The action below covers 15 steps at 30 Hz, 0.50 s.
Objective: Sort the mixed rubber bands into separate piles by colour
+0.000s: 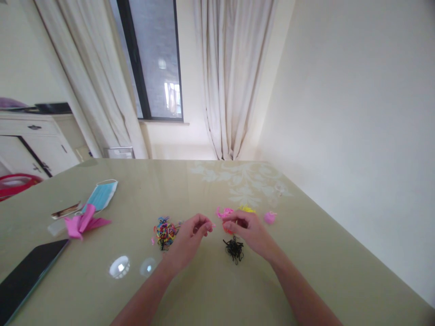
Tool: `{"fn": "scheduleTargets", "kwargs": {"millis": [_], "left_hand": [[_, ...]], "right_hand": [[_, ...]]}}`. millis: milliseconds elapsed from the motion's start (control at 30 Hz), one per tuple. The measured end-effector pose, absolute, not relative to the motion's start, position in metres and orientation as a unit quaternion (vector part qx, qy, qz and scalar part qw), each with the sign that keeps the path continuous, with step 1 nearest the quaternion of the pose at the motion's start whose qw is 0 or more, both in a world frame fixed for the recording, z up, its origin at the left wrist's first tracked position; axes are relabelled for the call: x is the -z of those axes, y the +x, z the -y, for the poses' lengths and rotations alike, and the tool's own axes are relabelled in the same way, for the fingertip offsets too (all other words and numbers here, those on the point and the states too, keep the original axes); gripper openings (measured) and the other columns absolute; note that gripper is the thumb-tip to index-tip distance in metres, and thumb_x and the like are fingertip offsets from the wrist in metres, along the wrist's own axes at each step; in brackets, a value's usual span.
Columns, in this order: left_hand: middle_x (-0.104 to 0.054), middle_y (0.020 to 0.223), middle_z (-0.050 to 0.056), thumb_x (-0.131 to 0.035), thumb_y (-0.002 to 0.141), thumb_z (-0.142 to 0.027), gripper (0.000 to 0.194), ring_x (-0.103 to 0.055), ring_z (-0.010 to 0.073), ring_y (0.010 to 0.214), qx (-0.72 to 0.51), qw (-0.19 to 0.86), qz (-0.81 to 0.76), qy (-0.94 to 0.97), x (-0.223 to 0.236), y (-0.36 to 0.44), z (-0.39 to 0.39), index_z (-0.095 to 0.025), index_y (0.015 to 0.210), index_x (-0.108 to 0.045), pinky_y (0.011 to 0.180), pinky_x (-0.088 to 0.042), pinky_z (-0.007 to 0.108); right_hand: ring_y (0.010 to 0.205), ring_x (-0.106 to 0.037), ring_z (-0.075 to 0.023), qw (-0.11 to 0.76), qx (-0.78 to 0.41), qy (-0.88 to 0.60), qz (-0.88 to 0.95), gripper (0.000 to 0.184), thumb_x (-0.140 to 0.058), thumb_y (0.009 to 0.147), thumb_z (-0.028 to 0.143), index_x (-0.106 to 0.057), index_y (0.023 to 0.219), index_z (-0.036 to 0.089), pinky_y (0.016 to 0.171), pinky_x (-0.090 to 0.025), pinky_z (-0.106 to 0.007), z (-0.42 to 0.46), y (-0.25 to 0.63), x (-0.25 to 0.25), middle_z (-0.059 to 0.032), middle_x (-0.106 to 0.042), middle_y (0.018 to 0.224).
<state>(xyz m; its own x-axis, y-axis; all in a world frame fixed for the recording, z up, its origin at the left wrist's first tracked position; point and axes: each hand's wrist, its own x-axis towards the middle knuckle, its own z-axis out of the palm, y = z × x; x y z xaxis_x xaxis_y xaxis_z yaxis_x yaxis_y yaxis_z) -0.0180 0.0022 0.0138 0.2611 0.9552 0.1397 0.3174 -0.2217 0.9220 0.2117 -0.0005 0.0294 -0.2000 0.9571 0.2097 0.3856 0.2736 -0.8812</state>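
My left hand (192, 235) is closed, pinching a small pink rubber band (213, 225) between thumb and forefinger. Beside it on the left lies a pile of mixed-colour rubber bands (166, 232), partly hidden by the hand. My right hand (247, 228) hovers over a small orange-red pile (227, 227), its fingers loosely curved with a gap to the thumb; I see nothing held in them. Just below that hand is a heap of black rubber bands (234, 249). Behind it are a pink heap (224, 212) and a yellow heap (247, 208), both partly covered.
A small pink object (270, 217) lies right of my right hand. At the left are a pink folded-paper shape (84, 222), a blue face mask (101, 195) and a dark flat device (30, 276). The glossy table (163, 181) meets a wall (360, 136) on the right.
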Motion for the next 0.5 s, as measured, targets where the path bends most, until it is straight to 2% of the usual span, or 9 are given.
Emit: {"fn": "scheduleTargets", "kwargs": {"millis": [200,300,367,433,500], "left_hand": [[-0.071,0.082,0.002,-0.055,0.094,-0.045,0.029,-0.062,0.0177,0.078,-0.378,0.411,-0.457,0.692,-0.013,-0.011,0.004,-0.02,0.088,-0.068,0.071,-0.047,0.028],[-0.074,0.089,0.003,-0.048,0.1,-0.045,0.034,-0.064,0.0191,0.082,-0.35,0.379,-0.466,0.719,-0.013,-0.018,0.0,-0.02,0.093,-0.07,0.076,-0.048,0.03],[-0.075,0.098,0.006,-0.044,0.102,-0.042,0.035,-0.065,0.0219,0.091,-0.31,0.281,-0.517,0.747,-0.013,-0.029,-0.005,-0.021,0.097,-0.071,0.084,-0.047,0.033],[-0.075,0.108,0.009,-0.048,0.102,-0.035,0.029,-0.063,0.0273,0.104,-0.241,0.135,-0.596,0.754,-0.013,-0.045,-0.008,-0.02,0.101,-0.072,0.093,-0.043,0.039],[-0.073,0.115,0.012,-0.054,0.099,-0.032,0.024,-0.06,0.0329,0.114,-0.158,0.034,-0.662,0.732,-0.013,-0.059,-0.01,-0.02,0.106,-0.073,0.095,-0.04,0.043]], "right_hand": [[0.056,-0.04,-0.0119,0.431,-0.38,-0.461,0.676,0.033,-0.073,0.088,0.048,-0.077,0.077,0.017,0.052,-0.028,-0.026,0.005,0.185,-0.02,0.002,-0.054,0.06],[0.058,-0.046,-0.0129,0.462,-0.411,-0.452,0.643,0.035,-0.074,0.086,0.051,-0.077,0.076,0.017,0.054,-0.034,-0.026,0.005,0.194,-0.027,0.0009,-0.057,0.061],[0.061,-0.052,-0.0146,0.505,-0.422,-0.453,0.602,0.034,-0.077,0.084,0.051,-0.078,0.079,0.018,0.057,-0.04,-0.027,0.005,0.206,-0.034,-0.0012,-0.064,0.066],[0.064,-0.055,-0.0156,0.553,-0.407,-0.457,0.565,0.032,-0.079,0.082,0.051,-0.079,0.08,0.018,0.058,-0.043,-0.027,0.004,0.22,-0.04,-0.0026,-0.068,0.07],[0.064,-0.056,-0.0155,0.584,-0.387,-0.456,0.549,0.031,-0.081,0.081,0.05,-0.08,0.08,0.019,0.056,-0.043,-0.027,0.003,0.231,-0.042,-0.0032,-0.069,0.073]]}}
